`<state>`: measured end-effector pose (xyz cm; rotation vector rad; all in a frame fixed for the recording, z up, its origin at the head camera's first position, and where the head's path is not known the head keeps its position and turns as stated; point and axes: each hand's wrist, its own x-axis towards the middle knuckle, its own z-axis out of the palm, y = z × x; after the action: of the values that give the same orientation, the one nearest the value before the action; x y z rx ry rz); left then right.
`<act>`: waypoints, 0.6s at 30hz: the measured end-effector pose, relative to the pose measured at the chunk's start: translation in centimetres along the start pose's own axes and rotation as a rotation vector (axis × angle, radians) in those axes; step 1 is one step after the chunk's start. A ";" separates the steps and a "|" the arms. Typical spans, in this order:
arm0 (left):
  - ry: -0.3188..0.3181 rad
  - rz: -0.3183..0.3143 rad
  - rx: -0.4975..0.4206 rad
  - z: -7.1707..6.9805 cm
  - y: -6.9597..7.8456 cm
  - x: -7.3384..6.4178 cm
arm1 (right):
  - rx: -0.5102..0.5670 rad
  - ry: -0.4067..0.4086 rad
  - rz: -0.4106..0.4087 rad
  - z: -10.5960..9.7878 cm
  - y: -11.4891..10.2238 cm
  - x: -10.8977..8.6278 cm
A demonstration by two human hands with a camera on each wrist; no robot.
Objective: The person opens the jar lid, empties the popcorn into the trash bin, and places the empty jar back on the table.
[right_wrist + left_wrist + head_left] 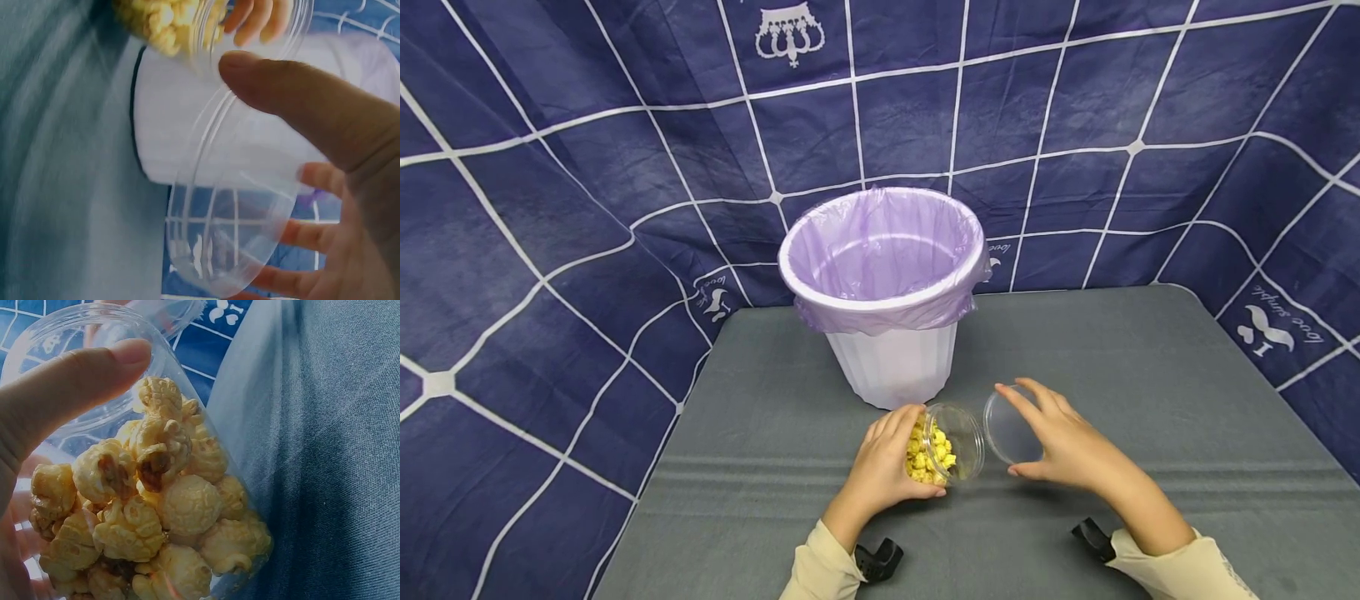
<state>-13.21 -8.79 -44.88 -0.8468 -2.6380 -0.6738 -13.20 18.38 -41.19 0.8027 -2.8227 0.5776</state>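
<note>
My left hand [883, 467] grips a clear plastic jar [966, 442] partly filled with yellow popcorn [934, 454]. In the head view the jar lies tilted, its round mouth toward the right. Up close in the left wrist view, the thumb crosses the jar near its rim and the popcorn [187, 503] shows glossy with brown patches. Just right of the jar, my right hand [1063, 437] holds a round, see-through plastic lid [1013, 429] by its edge, thumb below and fingers above. The right wrist view shows this lid [231, 231] close to the jar's mouth.
A white bin [891, 362] with a purple plastic liner [887, 267] stands behind the hands on a grey cloth-covered table [737, 475]. Blue curtains [910, 125] with white grid lines hang behind and at both sides. A black band part [880, 560] is at the left wrist.
</note>
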 end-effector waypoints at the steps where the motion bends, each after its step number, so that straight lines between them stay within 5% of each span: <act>1: 0.003 0.002 0.002 0.0 0.0 0.0 | -0.002 -0.014 0.025 0.0 0.3 -0.1; 18: 0.018 0.000 -0.002 -0.2 0.0 -0.1 | 0.002 -0.182 0.316 1.2 5.6 -1.2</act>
<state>-13.10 -8.87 -44.77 -0.8372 -2.6220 -0.6803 -15.26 22.82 -44.40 0.4294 -3.1446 0.5734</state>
